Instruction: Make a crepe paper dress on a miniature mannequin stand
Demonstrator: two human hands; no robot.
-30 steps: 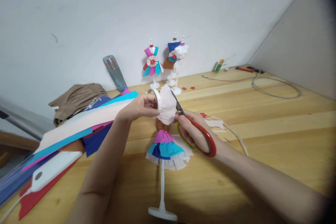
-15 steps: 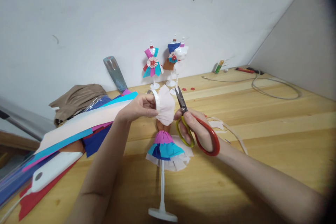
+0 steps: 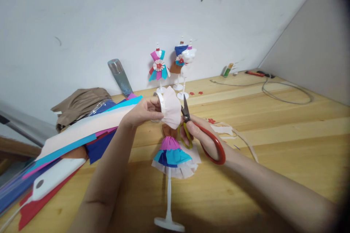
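Note:
Between the fingers of my left hand (image 3: 146, 110) is a gathered pale pink crepe paper ruffle (image 3: 171, 108), with a white band or ring along its left edge. My right hand (image 3: 201, 131) grips a pair of scissors (image 3: 186, 114) with one red and one yellow handle. Their blades stand apart and point up, close to the ruffle's right side. Below both hands, a small mannequin on a white stand (image 3: 169, 193) wears a tiered paper skirt (image 3: 172, 156) in pink, blue and pale layers. The ruffle and left hand hide its upper part.
Three dressed mini mannequins (image 3: 158, 66) stand against the wall. Coloured crepe sheets (image 3: 90, 125), a brown cloth (image 3: 84, 103) and a bottle (image 3: 120, 76) lie or lean at the left. A grey cable (image 3: 284, 98), paper scraps (image 3: 222, 130) and a glue stick (image 3: 228, 70) sit to the right.
The scissors have moved slightly left and down toward the ruffle, and their blades are spread wider. The ruffle has turned a little in my left hand.

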